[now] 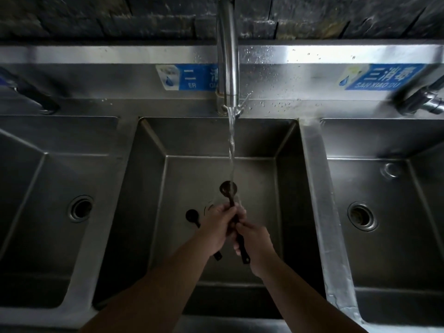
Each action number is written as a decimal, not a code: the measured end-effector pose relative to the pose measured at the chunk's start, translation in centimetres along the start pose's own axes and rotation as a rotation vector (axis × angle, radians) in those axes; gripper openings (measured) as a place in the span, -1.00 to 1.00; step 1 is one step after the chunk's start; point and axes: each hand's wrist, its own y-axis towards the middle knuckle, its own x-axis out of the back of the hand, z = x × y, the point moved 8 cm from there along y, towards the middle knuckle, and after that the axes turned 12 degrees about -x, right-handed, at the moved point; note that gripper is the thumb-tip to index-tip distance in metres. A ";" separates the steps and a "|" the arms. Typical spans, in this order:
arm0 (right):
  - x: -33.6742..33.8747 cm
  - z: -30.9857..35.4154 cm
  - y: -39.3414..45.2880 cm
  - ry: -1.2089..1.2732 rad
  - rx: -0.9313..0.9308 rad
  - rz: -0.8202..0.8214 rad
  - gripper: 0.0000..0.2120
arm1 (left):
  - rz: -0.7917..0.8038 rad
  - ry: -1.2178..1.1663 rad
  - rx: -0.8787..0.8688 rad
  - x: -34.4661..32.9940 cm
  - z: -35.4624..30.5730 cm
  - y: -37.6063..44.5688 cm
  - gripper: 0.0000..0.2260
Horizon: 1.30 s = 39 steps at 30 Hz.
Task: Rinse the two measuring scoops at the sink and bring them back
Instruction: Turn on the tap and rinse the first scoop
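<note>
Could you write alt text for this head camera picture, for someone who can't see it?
Two hands, left and right, hold dark scoops over a steel sink; one scoop sits under the tap's running water.

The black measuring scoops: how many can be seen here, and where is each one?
2. One black plastic measuring scoop has its bowl under the water stream, both hands on its handle. The other black measuring scoop sticks out left of the left hand, which holds it too.
</note>
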 end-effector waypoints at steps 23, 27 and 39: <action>-6.5 17.2 -1.7 0.197 0.418 0.288 -0.74 | 0.026 0.045 -0.265 -3.4 -14.8 6.6 -0.69; -4.3 13.2 -1.4 0.101 0.356 0.130 -0.77 | 0.034 0.005 -0.208 -3.1 -10.9 5.1 -0.79; 0.1 -0.9 -1.9 0.065 0.018 0.075 -0.73 | 0.012 0.081 0.110 -0.9 0.6 -2.0 -0.93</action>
